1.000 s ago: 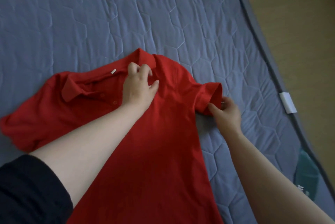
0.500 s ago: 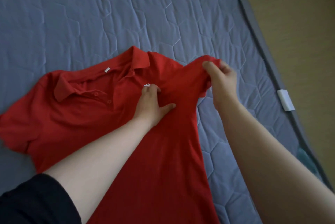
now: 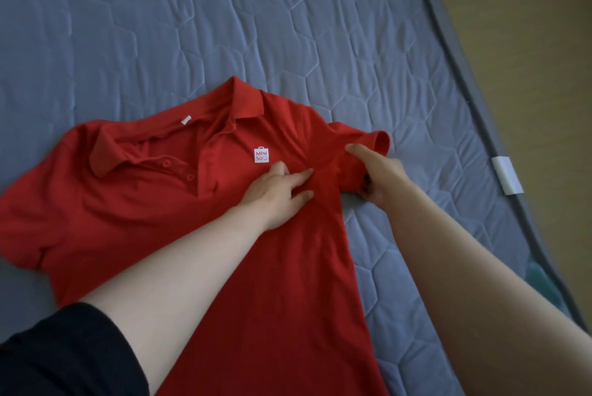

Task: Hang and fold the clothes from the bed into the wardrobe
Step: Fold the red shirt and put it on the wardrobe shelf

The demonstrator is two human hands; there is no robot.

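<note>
Red short-sleeved polo shirt (image 3: 288, 299) lies front-up on blue quilted mattress (image 3: 224, 27), long axis collar-far to hem-near. Left hand (image 3: 275, 193) presses chest, fingers straight; right hand (image 3: 378, 177) pinches sleeve (image 3: 358, 142).

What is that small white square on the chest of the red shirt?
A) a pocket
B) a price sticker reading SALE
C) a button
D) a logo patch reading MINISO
D: the white patch on the red polo shirt reads MINISO, just above the left hand.
</note>
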